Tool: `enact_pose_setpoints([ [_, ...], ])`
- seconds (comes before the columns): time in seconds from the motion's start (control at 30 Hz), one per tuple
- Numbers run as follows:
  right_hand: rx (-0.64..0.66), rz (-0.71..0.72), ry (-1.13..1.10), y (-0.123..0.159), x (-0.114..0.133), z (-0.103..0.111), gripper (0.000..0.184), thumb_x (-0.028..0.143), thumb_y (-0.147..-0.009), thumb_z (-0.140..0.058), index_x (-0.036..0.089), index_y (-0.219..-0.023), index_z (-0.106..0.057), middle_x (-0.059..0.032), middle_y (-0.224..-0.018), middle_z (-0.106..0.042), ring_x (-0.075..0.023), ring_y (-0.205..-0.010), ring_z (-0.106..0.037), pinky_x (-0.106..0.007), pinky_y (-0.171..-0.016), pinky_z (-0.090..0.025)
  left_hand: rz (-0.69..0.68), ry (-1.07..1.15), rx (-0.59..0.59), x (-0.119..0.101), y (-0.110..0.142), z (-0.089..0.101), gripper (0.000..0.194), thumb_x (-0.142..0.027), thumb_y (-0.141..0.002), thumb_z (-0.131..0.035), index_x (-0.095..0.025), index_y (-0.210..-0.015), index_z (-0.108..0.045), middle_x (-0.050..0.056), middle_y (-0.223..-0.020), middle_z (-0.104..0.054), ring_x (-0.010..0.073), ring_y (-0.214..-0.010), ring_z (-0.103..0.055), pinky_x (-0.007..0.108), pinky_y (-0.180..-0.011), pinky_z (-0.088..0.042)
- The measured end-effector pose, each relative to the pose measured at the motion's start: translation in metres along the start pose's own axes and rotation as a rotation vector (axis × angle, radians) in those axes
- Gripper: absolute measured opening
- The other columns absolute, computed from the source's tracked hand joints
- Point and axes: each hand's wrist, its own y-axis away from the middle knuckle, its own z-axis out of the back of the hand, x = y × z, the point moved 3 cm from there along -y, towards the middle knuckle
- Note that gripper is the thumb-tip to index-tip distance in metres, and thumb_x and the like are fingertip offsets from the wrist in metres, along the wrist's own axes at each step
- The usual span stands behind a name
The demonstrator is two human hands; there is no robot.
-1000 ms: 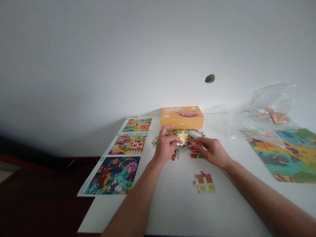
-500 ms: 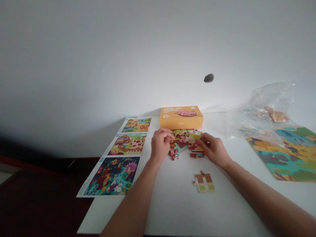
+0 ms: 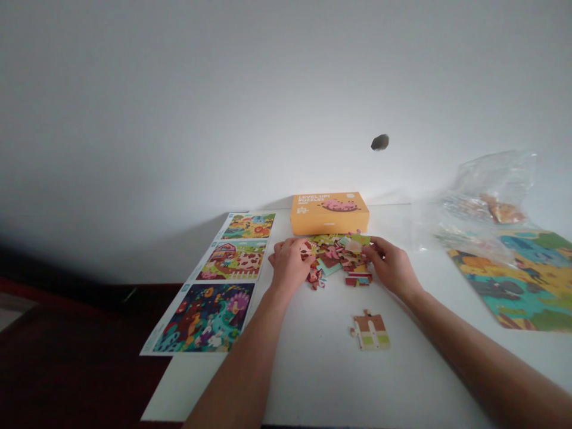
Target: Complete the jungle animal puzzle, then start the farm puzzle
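A heap of loose jigsaw pieces lies on the white table in front of an orange puzzle box. My left hand rests at the heap's left side, fingers curled onto the pieces. My right hand rests at its right side, fingers curled against the pieces too. Whether either hand grips a piece is hidden. Nearer to me lies a small joined block of brown and green pieces.
A strip of three picture cards lies along the table's left edge. A finished colourful puzzle lies at the right, with a clear plastic bag behind it. A white wall rises close behind the table.
The pale piece held between my hands a second ago is no longer raised. Both hands have moved apart to the two sides of the heap.
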Motion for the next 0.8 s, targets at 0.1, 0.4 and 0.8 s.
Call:
enact_pose_setpoints([
  [0.1, 0.019, -0.004, -0.008, 0.001, 0.002, -0.001, 0.036, 0.040, -0.090, -0.050, 0.016, -0.110, -0.067, -0.0026, -0.075, -0.067, -0.0159, -0.065, -0.058, -0.026, -0.061, -0.041, -0.001, 0.090, -0.050, 0.002, -0.002, 0.003, 0.042, -0.021, -0.074, -0.077, -0.027, -0.115, -0.068, 0.006, -0.118, -0.068, 0.0308, -0.112, -0.055, 0.045, -0.093, -0.042],
  [0.4, 0.055, 0.014, -0.028, 0.001, 0.002, -0.002, 0.036, 0.037, -0.089, -0.051, 0.016, -0.115, -0.066, -0.0015, -0.076, -0.067, -0.0155, -0.065, -0.058, -0.026, -0.062, -0.043, 0.081, 0.470, -0.215, 0.011, -0.009, 0.009, 0.038, -0.001, -0.075, -0.061, -0.022, -0.104, -0.072, 0.006, -0.107, -0.070, 0.0220, -0.102, -0.064, 0.036, -0.098, -0.047],
  [0.8, 0.031, 0.054, -0.043, 0.002, 0.002, -0.001, 0.032, 0.036, -0.089, -0.052, 0.016, -0.112, -0.064, -0.0012, -0.074, -0.064, -0.0150, -0.063, -0.057, -0.026, -0.059, -0.043, 0.316, 1.105, -0.206, 0.017, -0.014, 0.001, 0.038, -0.037, -0.073, -0.071, -0.015, -0.103, -0.069, 0.009, -0.096, -0.072, 0.0191, -0.074, -0.071, 0.030, -0.062, -0.058],
])
